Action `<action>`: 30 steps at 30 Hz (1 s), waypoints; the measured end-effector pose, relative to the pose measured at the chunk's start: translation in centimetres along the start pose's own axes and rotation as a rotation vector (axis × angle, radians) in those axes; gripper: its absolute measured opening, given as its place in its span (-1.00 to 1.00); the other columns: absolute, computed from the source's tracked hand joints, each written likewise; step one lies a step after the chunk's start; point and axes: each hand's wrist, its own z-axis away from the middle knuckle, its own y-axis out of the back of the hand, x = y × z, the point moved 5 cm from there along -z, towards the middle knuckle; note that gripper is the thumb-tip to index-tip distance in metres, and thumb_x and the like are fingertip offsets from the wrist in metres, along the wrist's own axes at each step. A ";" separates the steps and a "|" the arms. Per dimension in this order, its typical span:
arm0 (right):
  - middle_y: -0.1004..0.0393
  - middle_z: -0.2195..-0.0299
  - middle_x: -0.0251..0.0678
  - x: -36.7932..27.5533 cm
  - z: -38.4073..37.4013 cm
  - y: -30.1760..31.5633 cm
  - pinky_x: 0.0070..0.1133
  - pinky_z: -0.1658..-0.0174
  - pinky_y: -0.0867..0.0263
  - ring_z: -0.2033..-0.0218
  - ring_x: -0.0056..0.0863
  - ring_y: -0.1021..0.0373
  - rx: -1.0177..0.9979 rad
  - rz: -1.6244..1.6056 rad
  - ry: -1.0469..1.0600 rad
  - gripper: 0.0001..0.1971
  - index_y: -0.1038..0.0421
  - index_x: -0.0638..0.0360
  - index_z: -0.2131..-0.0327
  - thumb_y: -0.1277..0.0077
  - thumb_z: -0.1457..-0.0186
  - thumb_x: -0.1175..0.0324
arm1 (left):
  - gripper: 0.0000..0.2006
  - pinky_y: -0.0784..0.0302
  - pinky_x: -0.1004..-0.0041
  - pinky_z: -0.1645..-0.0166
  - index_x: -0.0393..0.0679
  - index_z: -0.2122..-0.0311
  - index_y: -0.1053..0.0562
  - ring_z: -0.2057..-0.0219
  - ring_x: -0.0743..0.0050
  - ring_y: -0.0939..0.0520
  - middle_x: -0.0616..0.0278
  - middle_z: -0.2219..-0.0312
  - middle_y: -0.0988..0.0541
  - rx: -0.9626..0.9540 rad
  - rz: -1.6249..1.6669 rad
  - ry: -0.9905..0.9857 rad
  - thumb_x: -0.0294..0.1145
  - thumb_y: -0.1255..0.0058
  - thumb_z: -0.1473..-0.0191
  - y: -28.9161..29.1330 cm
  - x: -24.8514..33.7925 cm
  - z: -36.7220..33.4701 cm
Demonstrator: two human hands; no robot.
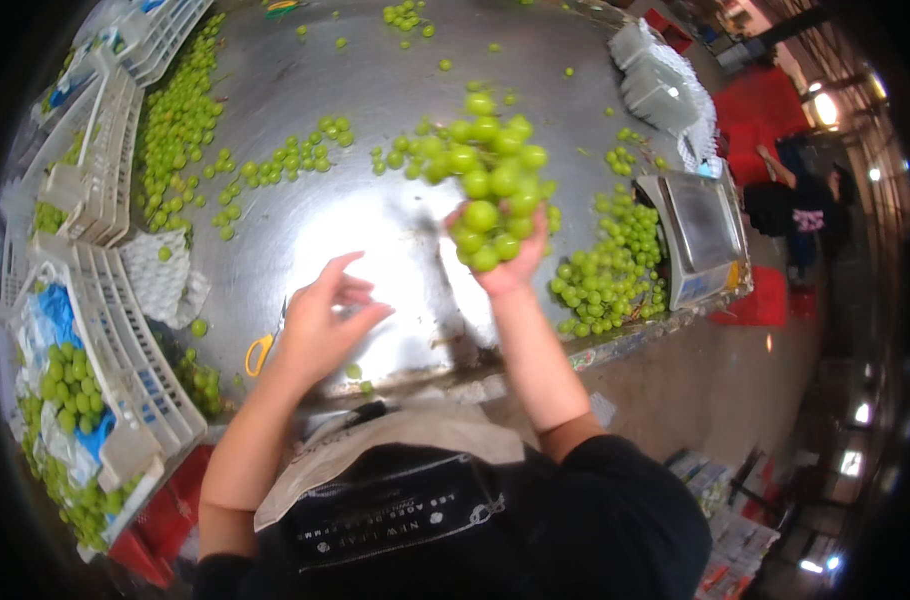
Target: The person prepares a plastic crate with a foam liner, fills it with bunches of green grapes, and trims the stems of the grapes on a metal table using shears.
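Observation:
Raised over the metal table (275,90), a bunch of green grapes (495,180) rests in my right hand (523,268), whose fingers are mostly hidden behind the fruit. My left hand (325,320) hovers to its left above the table's near part, fingers apart, nothing in them. Beside that wrist lie scissors with yellow handles (261,352). Loose grapes (300,155) trail across the table, and some lie just behind the raised bunch. More bunches (615,265) are piled to the right of my right hand.
White plastic crates (125,370) with grapes line the left side, next to a heap of grapes (180,120) and white foam netting (167,275). At right stand a weighing scale (705,235) and stacked clear plastic boxes (660,90). Another person (800,205) is farther right.

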 end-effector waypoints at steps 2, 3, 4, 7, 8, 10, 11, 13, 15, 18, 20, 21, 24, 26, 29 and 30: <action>-0.35 0.17 -0.19 -6.1 -1.1 3.2 -0.29 0.04 -0.26 0.17 -0.27 -0.33 -0.102 0.076 0.015 -0.45 -0.24 0.15 0.06 0.04 0.05 0.00 | -0.54 -0.48 0.49 0.27 -0.25 0.05 -0.28 0.37 0.46 -0.56 0.13 0.37 -0.55 0.032 0.059 -0.042 -0.42 -0.11 0.09 1.7 -3.1 1.0; -0.34 0.13 -0.19 -8.3 -0.9 4.5 -0.28 0.06 -0.26 0.12 -0.23 -0.29 0.087 0.197 0.112 -0.44 -0.21 0.14 0.01 0.03 0.05 0.03 | -0.57 -0.47 0.50 0.27 -0.25 0.06 -0.29 0.38 0.47 -0.56 0.14 0.38 -0.55 0.058 0.066 -0.019 -0.44 -0.09 0.08 3.1 -5.1 2.1; -0.33 0.09 -0.20 -11.6 -0.8 6.2 -0.26 0.08 -0.25 0.08 -0.24 -0.25 0.171 0.324 0.194 -0.44 -0.19 0.12 -0.02 0.03 0.04 0.08 | -0.59 -0.47 0.51 0.27 -0.26 0.06 -0.29 0.38 0.48 -0.56 0.16 0.39 -0.55 0.104 0.064 0.004 -0.46 -0.07 0.06 4.4 -6.5 3.4; -0.37 0.10 -0.21 -17.7 -0.5 9.4 -0.26 0.09 -0.25 0.12 -0.25 -0.32 0.376 0.505 0.186 -0.59 -0.29 0.15 0.05 0.17 -0.06 0.16 | -0.64 -0.48 0.52 0.28 -0.22 0.08 -0.29 0.39 0.54 -0.55 0.23 0.40 -0.54 0.199 0.112 0.132 -0.42 -0.03 0.01 6.5 -8.8 8.4; -0.37 0.11 -0.21 -20.3 0.0 11.2 -0.26 0.09 -0.27 0.11 -0.25 -0.32 0.397 0.586 0.143 -0.58 -0.29 0.17 0.05 0.19 -0.06 0.16 | -0.64 -0.48 0.52 0.27 -0.23 0.07 -0.29 0.39 0.49 -0.56 0.22 0.40 -0.54 0.125 0.014 0.123 -0.38 -0.02 -0.01 6.9 -7.3 8.3; -0.31 0.04 -0.19 -24.3 1.5 14.7 -0.29 0.00 -0.21 0.04 -0.25 -0.27 0.749 0.701 0.149 -0.49 -0.23 0.22 0.00 0.17 -0.05 0.09 | -0.63 -0.47 0.45 0.28 -0.25 0.07 -0.30 0.36 0.37 -0.54 0.17 0.38 -0.52 0.072 -0.111 0.101 -0.29 0.04 -0.05 7.4 -5.2 8.4; -0.22 -0.04 -0.21 -24.1 2.3 14.4 -0.28 -0.04 -0.13 -0.04 -0.25 -0.17 0.834 0.818 0.167 -0.47 -0.18 0.13 -0.05 0.14 -0.04 0.09 | -0.63 -0.47 0.43 0.26 -0.24 0.06 -0.30 0.35 0.32 -0.54 0.15 0.36 -0.52 0.107 -0.274 -0.025 -0.28 0.04 -0.04 8.2 -3.2 9.2; -0.08 -0.14 -0.25 -30.1 4.1 19.5 -0.18 -0.09 0.01 -0.12 -0.22 -0.05 0.788 0.991 0.146 -0.33 -0.08 0.04 -0.13 0.10 0.03 -0.05 | -0.61 -0.47 0.41 0.23 -0.22 0.05 -0.31 0.31 0.26 -0.54 0.12 0.33 -0.51 0.074 -0.500 -0.227 -0.27 0.02 -0.03 10.0 1.5 10.7; 0.08 -0.21 -0.22 -25.0 2.9 15.2 -0.22 -0.20 0.27 -0.21 -0.19 0.10 0.960 1.474 0.106 -0.23 0.09 0.05 -0.19 0.09 0.04 -0.04 | -0.61 -0.46 0.39 0.18 -0.20 0.07 -0.34 0.29 0.23 -0.54 0.12 0.31 -0.51 0.136 -0.464 -0.294 -0.28 -0.01 0.00 11.8 4.3 14.5; 0.12 -0.21 -0.13 -28.0 1.8 17.7 -0.27 -0.18 0.15 -0.20 -0.17 0.11 0.564 1.732 0.036 -0.19 0.19 0.05 -0.22 0.03 0.03 0.04 | -0.69 -0.46 0.40 0.17 -0.20 0.15 -0.43 0.27 0.26 -0.55 0.15 0.29 -0.53 0.393 -0.625 -0.351 -0.36 -0.05 0.05 18.8 6.8 19.0; 0.11 -0.20 -0.11 -28.8 1.1 18.2 -0.26 -0.16 0.09 -0.19 -0.16 0.08 0.692 1.868 0.040 -0.24 0.15 0.11 -0.20 0.04 0.00 0.10 | -0.80 -0.44 0.45 0.14 -0.19 0.23 -0.47 0.26 0.32 -0.55 0.16 0.29 -0.55 0.824 -0.776 -0.094 -0.48 0.03 0.03 24.8 6.5 22.0; 0.11 -0.20 -0.10 -29.1 0.6 18.3 -0.27 -0.16 0.06 -0.19 -0.15 0.07 0.731 1.933 0.046 -0.26 0.13 0.12 -0.20 0.05 -0.01 0.12 | -0.80 -0.42 0.47 0.14 -0.22 0.23 -0.47 0.26 0.34 -0.56 0.16 0.30 -0.55 0.998 -0.747 -0.038 -0.49 0.05 0.02 28.4 5.6 23.1; 0.03 -0.17 -0.08 -30.4 -1.4 18.2 -0.33 -0.12 -0.04 -0.15 -0.14 -0.02 0.765 2.285 0.302 -0.37 0.04 0.18 -0.16 0.10 -0.08 0.16 | -0.80 -0.43 0.45 0.20 -0.25 0.24 -0.44 0.31 0.30 -0.57 0.10 0.36 -0.56 1.157 -0.757 0.206 -0.51 0.07 0.02 38.3 -0.7 25.8; 0.00 -0.15 -0.08 -28.7 -2.3 15.6 -0.35 -0.11 -0.06 -0.14 -0.14 -0.03 0.681 2.335 0.464 -0.39 0.03 0.17 -0.16 0.11 -0.09 0.14 | -0.76 -0.43 0.38 0.19 -0.22 0.22 -0.44 0.30 0.22 -0.57 0.08 0.37 -0.55 0.985 -0.791 0.391 -0.51 0.09 0.08 41.0 -4.6 26.8; -0.02 -0.15 -0.12 -22.4 -2.6 10.9 -0.31 -0.10 -0.06 -0.13 -0.17 -0.05 0.453 2.137 0.506 -0.41 -0.01 0.09 -0.15 0.10 -0.09 0.13 | -0.68 -0.42 0.31 0.17 -0.17 0.19 -0.45 0.27 0.10 -0.55 0.02 0.34 -0.54 0.698 -1.044 0.557 -0.48 0.12 0.15 40.1 -7.5 24.8; -0.02 -0.15 -0.13 -20.2 -2.7 9.4 -0.30 -0.10 -0.06 -0.13 -0.18 -0.05 0.349 2.058 0.538 -0.41 -0.02 0.07 -0.15 0.09 -0.09 0.13 | -0.64 -0.42 0.33 0.16 -0.17 0.16 -0.44 0.28 0.12 -0.55 -0.01 0.34 -0.54 0.709 -1.003 0.543 -0.51 0.13 0.17 39.9 -7.8 24.3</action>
